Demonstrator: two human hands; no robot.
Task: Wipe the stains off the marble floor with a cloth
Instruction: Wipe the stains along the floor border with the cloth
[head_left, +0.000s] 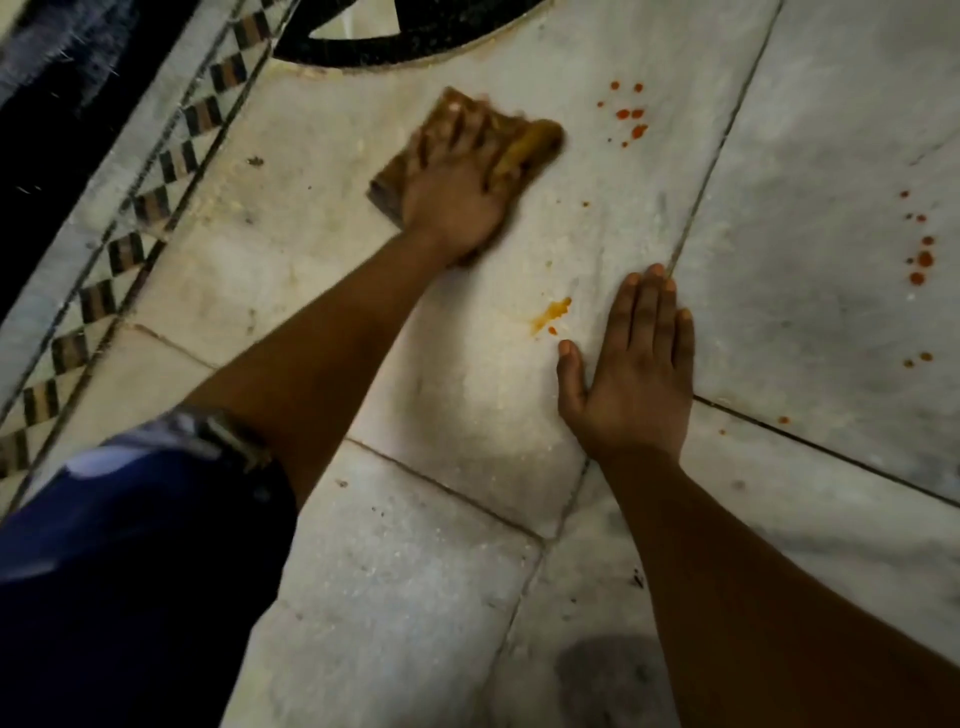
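My left hand (457, 187) presses flat on a brown folded cloth (530, 148) lying on the white marble floor (311, 218); the fingers are spread and blurred. Its right edge is stained yellow-orange. My right hand (634, 364) rests palm down on the floor with straight fingers, holding nothing. An orange smear (550, 314) lies just left of its fingertips. Red-orange drops (626, 117) dot the floor to the right of the cloth. More red drops (922, 254) sit on the slab at far right.
A checkered inlay border (140, 208) runs diagonally on the left, with a dark strip beyond it. A black curved inlay (395, 47) arcs at the top. My knee in dark blue fabric (119, 571) fills the lower left. Dark grout lines cross the slabs.
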